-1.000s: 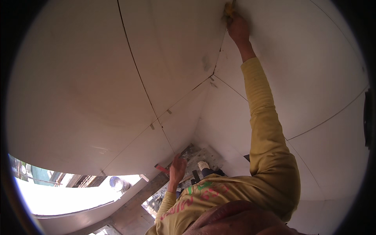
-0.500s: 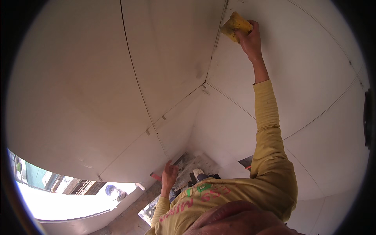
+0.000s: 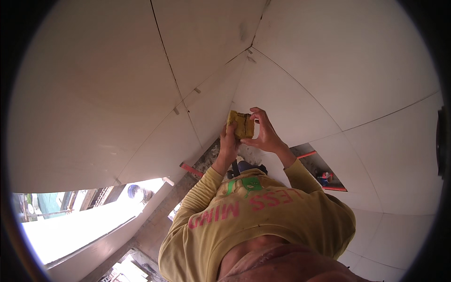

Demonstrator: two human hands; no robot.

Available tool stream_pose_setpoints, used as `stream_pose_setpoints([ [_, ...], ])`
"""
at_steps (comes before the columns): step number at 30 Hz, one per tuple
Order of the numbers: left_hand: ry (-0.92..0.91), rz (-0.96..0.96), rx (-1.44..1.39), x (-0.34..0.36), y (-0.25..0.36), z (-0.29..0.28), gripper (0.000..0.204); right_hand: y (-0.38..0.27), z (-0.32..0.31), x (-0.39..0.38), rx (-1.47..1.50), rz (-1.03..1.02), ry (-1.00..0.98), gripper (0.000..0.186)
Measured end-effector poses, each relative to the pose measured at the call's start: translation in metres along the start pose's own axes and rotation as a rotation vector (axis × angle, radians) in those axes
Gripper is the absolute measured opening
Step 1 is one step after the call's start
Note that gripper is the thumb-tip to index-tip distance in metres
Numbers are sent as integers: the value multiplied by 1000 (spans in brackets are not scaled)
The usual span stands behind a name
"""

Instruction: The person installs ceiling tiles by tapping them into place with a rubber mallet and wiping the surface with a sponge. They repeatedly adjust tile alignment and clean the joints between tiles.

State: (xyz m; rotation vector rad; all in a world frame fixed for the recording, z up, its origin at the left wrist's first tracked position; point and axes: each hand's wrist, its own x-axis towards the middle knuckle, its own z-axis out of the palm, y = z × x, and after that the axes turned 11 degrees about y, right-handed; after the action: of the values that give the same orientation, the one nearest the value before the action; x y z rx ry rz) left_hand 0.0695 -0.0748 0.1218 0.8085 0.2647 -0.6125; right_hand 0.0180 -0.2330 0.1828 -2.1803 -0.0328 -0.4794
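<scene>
A yellow sponge (image 3: 241, 125), worn and marked with a dark line across its face, is held between my two hands in front of my chest. My left hand (image 3: 229, 144) grips it at the lower left, with the thumb laid on its face. My right hand (image 3: 266, 135) pinches its right side, fingertips at the top corner and thumb at the bottom edge, leaving a gap at the palm. Behind the hands, large pale wall tiles (image 3: 291, 108) meet in a corner. Dark joints run between them.
Small clips (image 3: 197, 90) stick out of a joint on the left wall. At lower left is a bright window opening (image 3: 80, 225) with a round container (image 3: 137, 193) by it. A rectangular wall opening (image 3: 314, 165) with red edging lies right. A red bar (image 3: 191, 169) is near my left forearm.
My right hand has brought the sponge down from the upper right wall to my chest. My left hand has risen and taken hold of it too. The view has shifted downward.
</scene>
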Motion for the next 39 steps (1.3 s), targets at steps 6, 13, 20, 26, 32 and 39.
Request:
stream_pose_setpoints([
  [6,31,403,434,15,-32,5,75,-10,-13,25,-508,-218,-247,100],
  [13,-123,590,389,24,14,16,83,-144,-185,282,-956,-866,585,82],
  [20,19,454,569,47,-54,-82,72,-217,-279,465,-1495,-784,906,41],
  [26,73,397,562,47,-73,-119,72,-76,-190,425,-1498,-986,706,28],
  [32,33,401,539,34,-63,-130,74,-2,-125,324,-1393,-820,139,37],
  [39,145,397,645,49,-61,-167,74,-230,-289,453,-1597,-1204,783,33],
])
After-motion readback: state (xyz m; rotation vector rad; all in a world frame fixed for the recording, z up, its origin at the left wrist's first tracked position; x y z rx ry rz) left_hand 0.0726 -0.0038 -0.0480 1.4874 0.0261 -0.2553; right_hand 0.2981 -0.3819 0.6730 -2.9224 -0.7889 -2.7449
